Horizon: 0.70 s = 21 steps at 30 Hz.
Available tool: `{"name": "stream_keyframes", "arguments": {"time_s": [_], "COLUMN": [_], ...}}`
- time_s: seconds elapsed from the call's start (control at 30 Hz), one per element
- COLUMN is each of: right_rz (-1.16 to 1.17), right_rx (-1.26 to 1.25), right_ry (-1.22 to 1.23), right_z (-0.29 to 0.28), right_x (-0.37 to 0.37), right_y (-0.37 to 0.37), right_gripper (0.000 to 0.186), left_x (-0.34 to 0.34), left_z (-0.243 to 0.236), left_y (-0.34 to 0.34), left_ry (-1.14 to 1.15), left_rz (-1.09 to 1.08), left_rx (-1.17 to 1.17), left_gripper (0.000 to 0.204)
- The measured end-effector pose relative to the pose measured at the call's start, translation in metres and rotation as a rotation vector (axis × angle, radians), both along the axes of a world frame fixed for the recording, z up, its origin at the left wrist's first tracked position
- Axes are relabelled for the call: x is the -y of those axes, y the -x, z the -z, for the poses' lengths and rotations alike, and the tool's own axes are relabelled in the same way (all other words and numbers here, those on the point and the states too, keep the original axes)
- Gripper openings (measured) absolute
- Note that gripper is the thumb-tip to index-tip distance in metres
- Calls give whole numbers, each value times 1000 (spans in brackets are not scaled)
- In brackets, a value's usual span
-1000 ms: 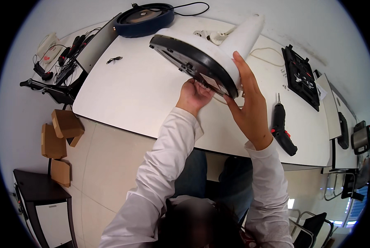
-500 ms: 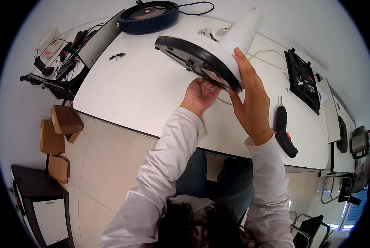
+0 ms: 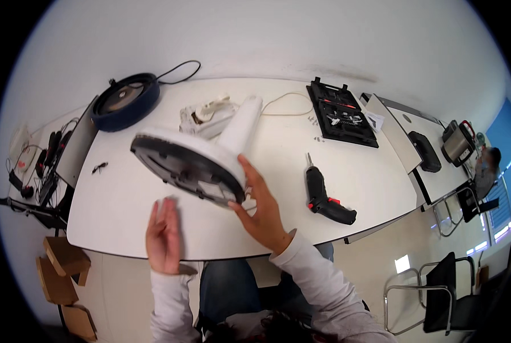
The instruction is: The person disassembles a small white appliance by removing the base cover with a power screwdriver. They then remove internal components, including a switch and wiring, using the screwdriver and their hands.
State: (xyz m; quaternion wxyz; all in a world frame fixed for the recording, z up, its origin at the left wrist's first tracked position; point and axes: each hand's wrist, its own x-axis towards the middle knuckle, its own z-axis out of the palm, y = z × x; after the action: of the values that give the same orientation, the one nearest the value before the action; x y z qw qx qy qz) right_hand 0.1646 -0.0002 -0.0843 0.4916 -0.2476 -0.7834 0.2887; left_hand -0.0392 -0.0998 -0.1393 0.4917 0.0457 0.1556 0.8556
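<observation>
A white appliance stand with a round base is tilted, its black underside with a pale label toward me. My right hand grips the rim on the right, thumb along the lower edge. My left hand is below and left of the base, apart from it, fingers stretched out, palm showing, holding nothing. Behind the stand lie irregular white parts, partly hidden, and a pale cable. To the right lies a black power screwdriver with red buttons, bit pointing away.
A dark blue round unit stands back left, a small black cable nearer me. An open tool case and several small screws are back right. Cardboard boxes are lower left, chairs lower right, a seated person far right.
My left hand has left the underside of the base and moved down and left, fingers extended. My right hand still holds the stand. The view has shifted, showing more wall and the seated person.
</observation>
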Motion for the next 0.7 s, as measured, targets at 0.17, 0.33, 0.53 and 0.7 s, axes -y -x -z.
{"name": "stream_keyframes", "arguments": {"time_s": [0.17, 0.33, 0.53, 0.7], "right_rz": [1, -19, -40, -59], "right_rx": [-42, 119, 64, 161], "right_ry": [27, 7, 57, 213], "right_z": [5, -8, 9, 19], "right_x": [1, 5, 5, 13], "right_y": [8, -5, -38, -48], "right_gripper": [69, 68, 57, 46], "left_x": [35, 33, -11, -23], "left_z": [-43, -77, -91, -81], "left_y": [-18, -84, -136, -119], "left_ry": [-94, -89, -145, -156], "left_rz": [-88, 430, 875, 819], "left_rx": [119, 327, 433, 347], "left_gripper": [70, 60, 52, 56]}}
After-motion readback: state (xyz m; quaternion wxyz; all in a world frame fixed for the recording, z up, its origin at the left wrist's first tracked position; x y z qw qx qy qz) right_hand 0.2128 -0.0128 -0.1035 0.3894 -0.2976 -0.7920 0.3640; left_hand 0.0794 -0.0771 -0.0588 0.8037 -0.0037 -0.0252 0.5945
